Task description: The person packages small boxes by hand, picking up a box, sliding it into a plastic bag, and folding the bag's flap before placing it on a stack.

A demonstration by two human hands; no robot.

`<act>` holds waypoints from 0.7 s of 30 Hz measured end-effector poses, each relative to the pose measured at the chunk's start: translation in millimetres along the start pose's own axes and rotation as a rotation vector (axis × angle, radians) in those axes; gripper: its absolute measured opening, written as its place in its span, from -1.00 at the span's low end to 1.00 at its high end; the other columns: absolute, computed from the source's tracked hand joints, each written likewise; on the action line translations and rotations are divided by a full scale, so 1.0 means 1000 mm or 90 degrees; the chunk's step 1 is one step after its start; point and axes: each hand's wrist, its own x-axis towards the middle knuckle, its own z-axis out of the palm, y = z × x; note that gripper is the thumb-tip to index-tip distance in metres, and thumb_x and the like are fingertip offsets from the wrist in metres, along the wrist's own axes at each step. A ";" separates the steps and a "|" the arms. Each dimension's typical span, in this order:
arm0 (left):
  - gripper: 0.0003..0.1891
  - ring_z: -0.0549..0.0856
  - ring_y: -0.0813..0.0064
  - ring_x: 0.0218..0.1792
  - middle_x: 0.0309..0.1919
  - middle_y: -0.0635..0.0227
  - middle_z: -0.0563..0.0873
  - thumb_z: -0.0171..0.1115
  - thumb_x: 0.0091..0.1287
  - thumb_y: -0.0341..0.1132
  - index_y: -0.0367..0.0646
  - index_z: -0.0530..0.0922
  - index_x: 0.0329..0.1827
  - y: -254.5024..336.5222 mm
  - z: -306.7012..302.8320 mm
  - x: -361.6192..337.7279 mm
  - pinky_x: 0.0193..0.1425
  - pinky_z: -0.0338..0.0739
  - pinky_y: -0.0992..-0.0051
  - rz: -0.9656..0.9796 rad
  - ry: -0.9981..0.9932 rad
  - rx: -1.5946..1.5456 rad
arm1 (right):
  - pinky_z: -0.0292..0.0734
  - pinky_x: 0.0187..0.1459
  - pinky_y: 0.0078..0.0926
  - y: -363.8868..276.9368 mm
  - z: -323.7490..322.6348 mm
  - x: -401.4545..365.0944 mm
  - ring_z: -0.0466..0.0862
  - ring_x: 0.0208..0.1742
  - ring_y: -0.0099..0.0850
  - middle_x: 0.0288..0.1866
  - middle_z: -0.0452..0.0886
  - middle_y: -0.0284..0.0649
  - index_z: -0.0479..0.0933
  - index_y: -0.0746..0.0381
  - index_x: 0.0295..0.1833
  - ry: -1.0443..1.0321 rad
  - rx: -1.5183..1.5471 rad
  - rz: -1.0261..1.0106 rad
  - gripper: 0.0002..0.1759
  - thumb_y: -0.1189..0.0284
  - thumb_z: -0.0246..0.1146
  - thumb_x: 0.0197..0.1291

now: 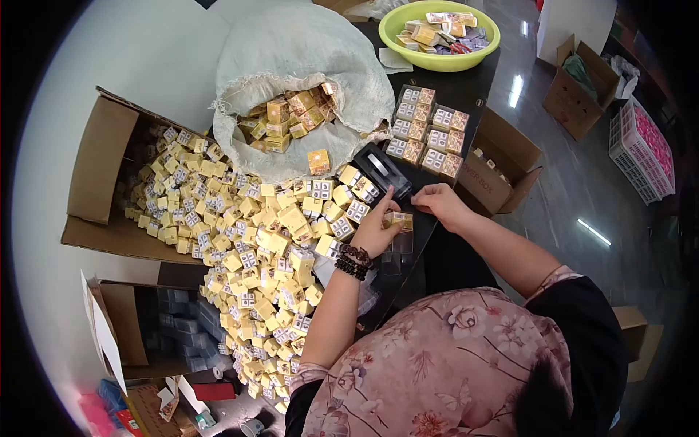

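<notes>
My left hand (378, 227), with dark bead bracelets at the wrist, is over a small yellow box (397, 221) in clear packaging; its index finger points up toward a black tape dispenser (381, 172). My right hand (441, 206) is just to the right, with thumb and fingertips pinched together beside the dispenser's front end. Whatever the pinch holds is too small to make out. Clear plastic cases (394, 259) lie below my left hand. A large heap of small yellow boxes (258, 251) spreads to the left.
Packed clear cases (442, 140) stand in rows behind the dispenser. Behind the heap, a white woven sack (291, 54) holds orange boxes. A green basin (440, 58) sits at the far edge. Cardboard boxes (498, 160) stand right of the table and at the left.
</notes>
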 end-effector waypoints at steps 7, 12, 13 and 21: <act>-0.55 0.65 0.17 0.05 0.09 0.11 0.59 0.30 0.23 -0.43 -0.26 0.41 0.18 0.030 0.012 -0.033 0.09 0.55 0.37 0.138 0.187 0.121 | 0.53 -0.05 -0.55 -0.002 0.012 -0.033 0.65 -0.15 -0.52 -0.26 0.68 -0.27 0.59 0.28 -0.30 0.036 0.137 0.031 -0.93 0.51 0.25 0.22; -0.66 0.62 0.02 0.12 0.21 -0.02 0.53 0.28 0.21 -0.46 -0.23 0.45 0.04 0.042 0.018 -0.049 0.06 0.58 0.30 0.161 0.225 0.152 | 0.54 -0.19 -0.62 0.023 0.010 -0.011 0.65 -0.27 -0.53 -0.32 0.66 -0.28 0.59 0.30 -0.34 0.080 0.070 -0.030 -0.95 0.55 0.28 0.17; -0.65 0.63 0.05 0.09 0.21 0.00 0.54 0.28 0.21 -0.47 -0.23 0.45 0.06 0.043 0.020 -0.053 0.03 0.59 0.31 0.160 0.227 0.157 | 0.54 -0.19 -0.62 0.028 0.009 -0.008 0.65 -0.27 -0.53 -0.32 0.66 -0.28 0.59 0.30 -0.34 0.078 0.068 -0.030 -0.95 0.55 0.28 0.17; -0.64 0.67 0.13 0.02 0.16 0.08 0.57 0.27 0.22 -0.48 -0.24 0.44 0.08 0.058 0.019 -0.086 0.01 0.60 0.34 0.075 0.246 0.071 | 0.57 0.06 -0.43 0.009 0.012 -0.061 0.66 -0.02 -0.44 -0.25 0.64 -0.32 0.55 0.22 -0.29 -0.074 0.303 0.008 -0.92 0.52 0.21 0.29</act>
